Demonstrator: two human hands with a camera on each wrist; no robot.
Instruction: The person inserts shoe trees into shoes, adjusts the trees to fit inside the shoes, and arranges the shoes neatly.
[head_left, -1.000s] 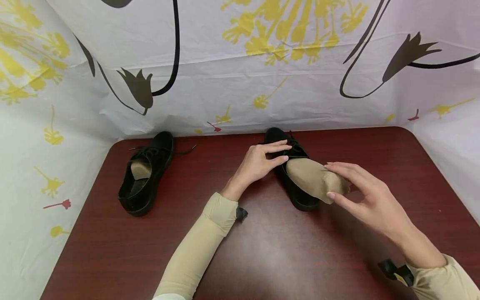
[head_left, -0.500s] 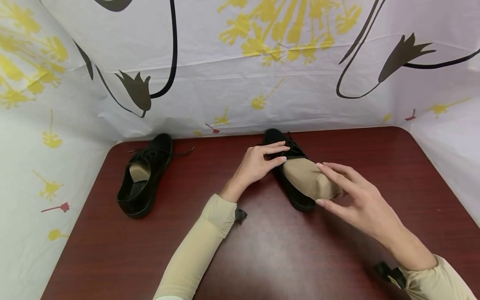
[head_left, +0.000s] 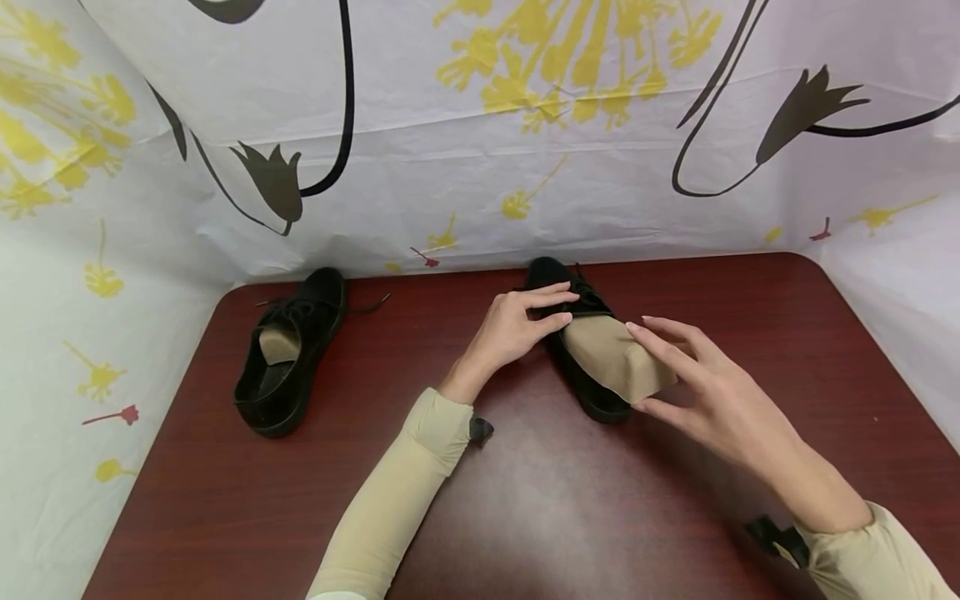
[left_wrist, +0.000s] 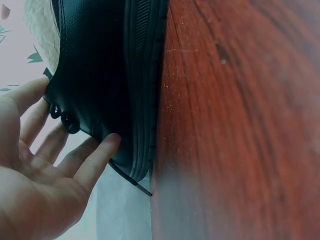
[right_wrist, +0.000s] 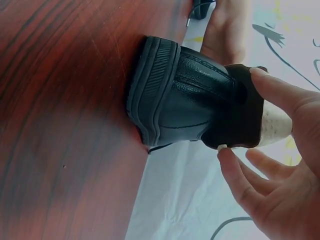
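Note:
A black lace-up shoe lies at the table's back, right of centre, toe toward the rear. A beige moulded shoe insert sits partly in its opening, its rear end raised above the heel. My right hand pinches that end between thumb and fingers; in the right wrist view the end looks dark and shaded. My left hand rests on the shoe's lace area, thumb at the tongue edge, fingers fairly straight. In the left wrist view, those fingers touch the upper near the eyelets.
Another black shoe stands at the back left, with a beige insert inside and its laces loose. A reddish-brown table carries both. White printed cloth rises behind the table and along its sides.
My right hand has shifted slightly left with the insert's rear end, and a bit less of the insert shows outside the shoe. My left hand keeps its place on the shoe.

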